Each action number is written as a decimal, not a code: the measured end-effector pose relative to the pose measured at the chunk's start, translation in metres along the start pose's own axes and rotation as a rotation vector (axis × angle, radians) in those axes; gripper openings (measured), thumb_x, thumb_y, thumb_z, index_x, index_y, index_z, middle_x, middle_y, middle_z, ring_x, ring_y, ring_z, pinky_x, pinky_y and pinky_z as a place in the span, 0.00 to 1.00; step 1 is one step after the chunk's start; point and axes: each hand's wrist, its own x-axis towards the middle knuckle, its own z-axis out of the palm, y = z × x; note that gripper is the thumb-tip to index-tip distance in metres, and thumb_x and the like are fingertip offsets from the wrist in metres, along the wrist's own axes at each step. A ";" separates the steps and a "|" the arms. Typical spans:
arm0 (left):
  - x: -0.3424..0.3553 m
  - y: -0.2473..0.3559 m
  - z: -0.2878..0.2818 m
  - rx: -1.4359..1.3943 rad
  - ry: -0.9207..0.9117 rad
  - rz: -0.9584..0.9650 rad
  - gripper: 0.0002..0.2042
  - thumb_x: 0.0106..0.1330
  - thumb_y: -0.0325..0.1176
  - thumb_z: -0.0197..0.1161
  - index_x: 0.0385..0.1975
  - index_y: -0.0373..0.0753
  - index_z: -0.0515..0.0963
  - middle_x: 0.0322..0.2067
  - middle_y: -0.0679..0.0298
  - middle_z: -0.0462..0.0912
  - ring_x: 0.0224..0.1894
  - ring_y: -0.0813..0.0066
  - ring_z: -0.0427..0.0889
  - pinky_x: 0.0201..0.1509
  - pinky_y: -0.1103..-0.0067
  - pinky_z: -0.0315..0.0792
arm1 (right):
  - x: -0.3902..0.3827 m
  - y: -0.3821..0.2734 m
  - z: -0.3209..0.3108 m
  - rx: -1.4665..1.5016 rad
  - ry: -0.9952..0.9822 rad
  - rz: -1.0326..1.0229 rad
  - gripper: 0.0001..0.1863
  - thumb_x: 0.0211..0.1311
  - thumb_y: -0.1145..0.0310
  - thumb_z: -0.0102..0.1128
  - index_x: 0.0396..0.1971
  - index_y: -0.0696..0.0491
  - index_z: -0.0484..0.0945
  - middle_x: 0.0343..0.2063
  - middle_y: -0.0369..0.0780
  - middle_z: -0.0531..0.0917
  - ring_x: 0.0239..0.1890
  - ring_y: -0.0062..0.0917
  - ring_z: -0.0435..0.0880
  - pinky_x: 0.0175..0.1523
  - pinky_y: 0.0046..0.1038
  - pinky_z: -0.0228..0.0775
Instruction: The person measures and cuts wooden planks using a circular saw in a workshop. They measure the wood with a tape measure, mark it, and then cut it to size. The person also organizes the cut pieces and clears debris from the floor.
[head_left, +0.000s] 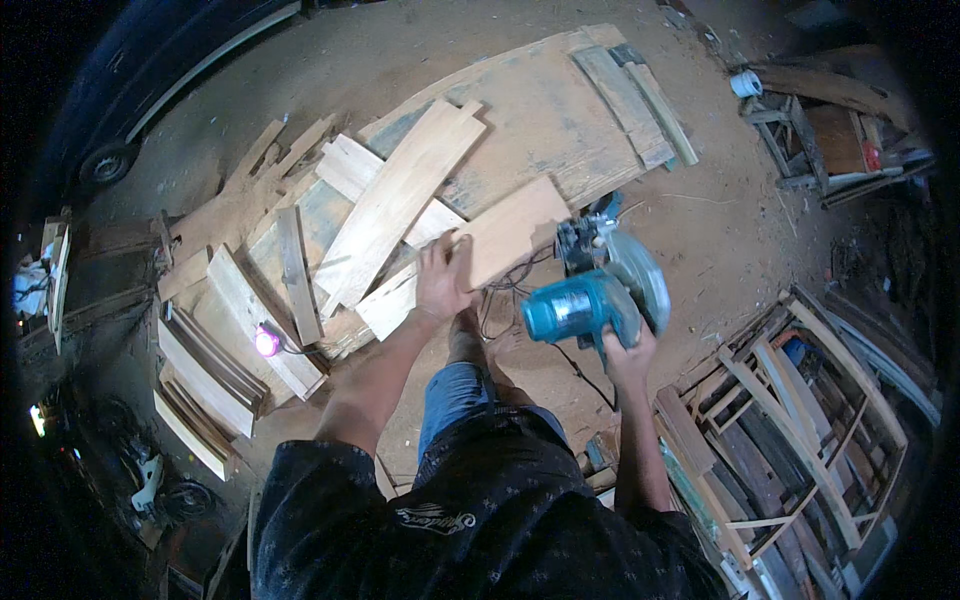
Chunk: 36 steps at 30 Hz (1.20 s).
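My left hand (pixel 443 278) lies over the near edge of a pale wooden board (pixel 520 225), its fingers stretched across the top and the thumb apart. The board slants up to the right over the edge of a large dusty wooden panel (pixel 540 110). My right hand (pixel 628 357) is wrapped round the rear handle of a teal circular saw (pixel 585 300). That saw is held at the right end of the board, its round guard facing right. Whether its blade touches the wood is hidden. Two more planks (pixel 405 205) lie crossed just beyond my left hand.
A black cord (pixel 515 285) hangs below the board near my legs. Cut boards (pixel 255 310) and a pink-lit lamp (pixel 267 340) lie at left. Wooden frames (pixel 800 430) are stacked at right. A dark vehicle with a wheel (pixel 108 165) stands far left.
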 end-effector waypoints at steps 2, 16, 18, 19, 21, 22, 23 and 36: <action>0.001 -0.006 -0.002 -0.005 0.011 -0.015 0.53 0.38 0.47 0.81 0.71 0.43 0.64 0.68 0.46 0.61 0.69 0.40 0.58 0.76 0.51 0.49 | -0.023 0.022 -0.031 -0.092 0.041 0.045 0.22 0.55 0.71 0.69 0.50 0.62 0.80 0.39 0.44 0.86 0.43 0.28 0.84 0.51 0.31 0.75; 0.075 -0.150 -0.049 0.440 -0.039 -0.144 0.61 0.45 0.73 0.71 0.76 0.40 0.55 0.67 0.39 0.63 0.70 0.37 0.59 0.73 0.49 0.54 | -0.102 0.079 -0.122 -0.044 0.239 0.206 0.19 0.58 0.75 0.60 0.51 0.61 0.80 0.28 0.32 0.82 0.24 0.13 0.75 0.28 0.20 0.65; 0.078 -0.156 -0.047 0.424 -0.044 -0.162 0.64 0.41 0.76 0.71 0.76 0.41 0.54 0.65 0.32 0.63 0.68 0.37 0.61 0.71 0.47 0.55 | -0.103 0.081 -0.126 -0.047 0.249 0.220 0.19 0.58 0.75 0.60 0.50 0.61 0.81 0.29 0.33 0.82 0.24 0.15 0.76 0.29 0.21 0.67; 0.088 -0.137 -0.054 0.381 -0.076 -0.185 0.65 0.40 0.76 0.70 0.76 0.41 0.54 0.64 0.32 0.63 0.68 0.36 0.61 0.71 0.47 0.55 | -0.105 0.081 -0.128 -0.046 0.276 0.222 0.19 0.58 0.75 0.59 0.50 0.61 0.81 0.29 0.33 0.82 0.25 0.15 0.76 0.29 0.21 0.68; 0.099 -0.105 -0.075 0.302 -0.134 -0.239 0.66 0.39 0.77 0.70 0.76 0.40 0.53 0.63 0.31 0.63 0.67 0.36 0.61 0.71 0.47 0.55 | -0.107 0.078 -0.123 -0.011 0.340 0.174 0.19 0.57 0.74 0.59 0.50 0.61 0.81 0.30 0.34 0.83 0.26 0.17 0.77 0.31 0.23 0.70; 0.098 -0.103 -0.080 0.337 -0.085 -0.132 0.65 0.38 0.73 0.73 0.75 0.38 0.56 0.61 0.32 0.66 0.65 0.34 0.63 0.71 0.48 0.56 | -0.106 0.075 -0.125 -0.001 0.306 0.252 0.21 0.56 0.74 0.60 0.52 0.62 0.81 0.35 0.36 0.84 0.32 0.20 0.80 0.38 0.25 0.72; 0.102 -0.098 -0.079 0.306 -0.044 -0.047 0.64 0.38 0.70 0.74 0.75 0.39 0.57 0.60 0.33 0.67 0.64 0.34 0.63 0.71 0.48 0.57 | -0.102 0.072 -0.128 0.010 0.272 0.330 0.23 0.56 0.74 0.61 0.54 0.63 0.80 0.39 0.39 0.85 0.39 0.23 0.82 0.46 0.27 0.74; 0.057 0.027 -0.012 0.105 -0.144 0.295 0.54 0.36 0.50 0.77 0.73 0.48 0.65 0.64 0.49 0.66 0.64 0.46 0.64 0.71 0.54 0.57 | -0.058 0.035 -0.082 0.035 0.177 0.178 0.22 0.54 0.73 0.66 0.51 0.62 0.80 0.40 0.38 0.86 0.42 0.22 0.83 0.49 0.27 0.76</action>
